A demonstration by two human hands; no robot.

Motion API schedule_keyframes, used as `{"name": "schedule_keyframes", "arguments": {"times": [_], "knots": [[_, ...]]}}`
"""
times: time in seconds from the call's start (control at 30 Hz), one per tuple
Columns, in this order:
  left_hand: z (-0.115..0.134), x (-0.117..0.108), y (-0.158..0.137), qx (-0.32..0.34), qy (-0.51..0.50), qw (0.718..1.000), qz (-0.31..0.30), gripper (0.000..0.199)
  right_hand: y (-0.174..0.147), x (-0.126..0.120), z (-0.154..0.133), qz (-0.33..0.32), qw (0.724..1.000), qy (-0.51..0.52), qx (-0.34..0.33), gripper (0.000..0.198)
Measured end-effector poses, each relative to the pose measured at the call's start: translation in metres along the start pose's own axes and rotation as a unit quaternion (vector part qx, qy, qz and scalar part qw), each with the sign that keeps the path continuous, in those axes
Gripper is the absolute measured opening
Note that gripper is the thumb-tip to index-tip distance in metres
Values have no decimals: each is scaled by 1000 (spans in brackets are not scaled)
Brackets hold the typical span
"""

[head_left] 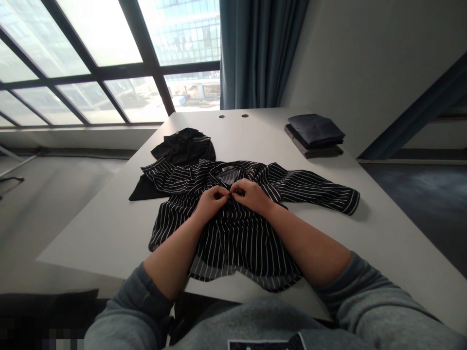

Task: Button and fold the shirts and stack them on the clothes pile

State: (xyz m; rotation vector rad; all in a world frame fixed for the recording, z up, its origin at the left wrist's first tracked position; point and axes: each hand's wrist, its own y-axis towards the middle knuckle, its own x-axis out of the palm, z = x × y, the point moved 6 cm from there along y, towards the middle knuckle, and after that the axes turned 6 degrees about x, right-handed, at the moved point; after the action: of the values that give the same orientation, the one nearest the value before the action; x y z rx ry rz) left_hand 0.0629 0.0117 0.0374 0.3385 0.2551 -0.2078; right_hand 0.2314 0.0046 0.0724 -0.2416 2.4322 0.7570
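Observation:
A black shirt with white stripes [251, 243] lies front up on the white table, its collar pointing away from me. One sleeve stretches out to the right, while the other is bunched toward the left. Just below the collar, my left hand [211, 201] pinches the shirt's front edge between thumb and fingers. My right hand [251, 194] pinches the cloth right beside it, the fingertips of both hands almost touching. Whatever small part of the front sits between the fingertips is too small to make out.
Crumpled black clothing [184, 146] lies behind the shirt at the left. A stack of folded dark clothes [315, 133] rests at the back right of the white table [383, 253]. Beyond the far edge hang a blue curtain [259, 53] and large windows [105, 92].

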Motion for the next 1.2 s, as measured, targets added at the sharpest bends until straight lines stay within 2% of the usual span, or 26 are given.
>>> {"name": "schedule_keyframes", "arguments": {"times": [0.13,0.37,0.83,1.2], "knots": [[1,1,-1,9,8,1000,-9,8,-1,0,1,-8,1000,3,-11,20],[4,0,-3,6,25,1000,-3,10,-1,1,2,-14,1000,5,7,21],[-1,1,1,-10,-85,996,-6,11,0,3,0,-30,999,30,25,20],[9,3,2,35,-85,996,-5,13,-1,3,-3,0,1000,10,11,16]]}}
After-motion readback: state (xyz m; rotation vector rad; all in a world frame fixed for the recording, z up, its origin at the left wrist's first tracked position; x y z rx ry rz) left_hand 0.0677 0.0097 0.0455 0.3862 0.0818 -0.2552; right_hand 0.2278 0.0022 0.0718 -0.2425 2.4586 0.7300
